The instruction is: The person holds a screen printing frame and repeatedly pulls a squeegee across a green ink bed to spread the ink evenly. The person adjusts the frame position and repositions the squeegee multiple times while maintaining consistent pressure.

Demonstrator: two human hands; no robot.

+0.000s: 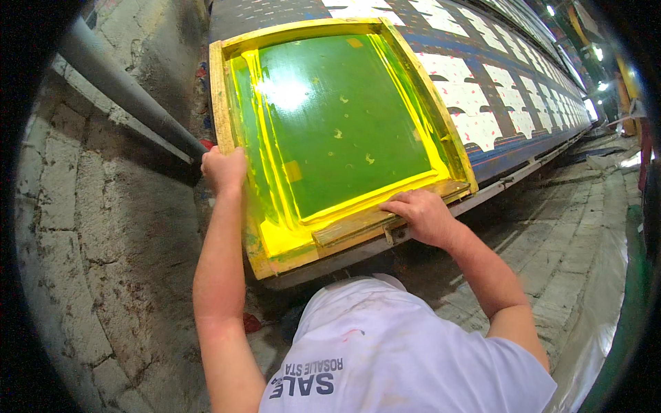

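A wooden screen printing frame (219,96) lies in front of me, its mesh (351,131) green and glossy. Bright yellow ink (279,237) runs in streaks along both sides and pools in the near left corner. My left hand (225,170) is closed round the frame's left rail. Along the near end rests a wooden squeegee (351,228), and the fingers of my right hand (421,215) are closed on its upper edge. The squeegee's lower edge is hidden from sight.
A long dark printing table (502,155) stretches to the far right, carrying rows of white cut fabric pieces (461,96) with small red marks. On the left, a grey pipe (131,89) slants beside a rough block wall (76,241). Paved floor (551,220) runs along the table's near side.
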